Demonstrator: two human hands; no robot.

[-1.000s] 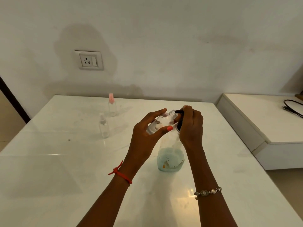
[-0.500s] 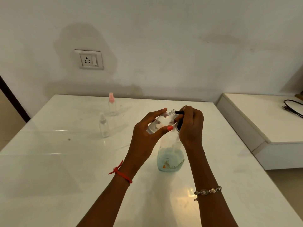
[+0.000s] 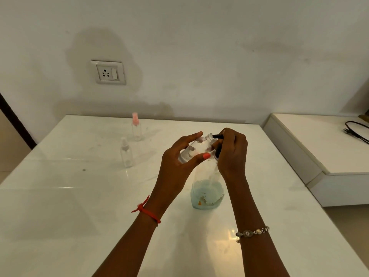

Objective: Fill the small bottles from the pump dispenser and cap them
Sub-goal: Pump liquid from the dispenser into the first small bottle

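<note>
Left hand [image 3: 175, 166] tilts clear bottle [image 3: 192, 149]; right hand [image 3: 232, 154] grips black pump [image 3: 217, 136].

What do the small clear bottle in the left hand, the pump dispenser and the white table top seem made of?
Small clear bottle: transparent, probably plastic. Pump dispenser: clear glossy body, plastic or glass; bluish liquid shows through. White table top: polished stone or glass; it mirrors light.

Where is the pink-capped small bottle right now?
In the head view, the pink-capped bottle stands upright on the table's far side, left of centre. It is below the wall socket, just behind the clear-capped bottle.
</note>
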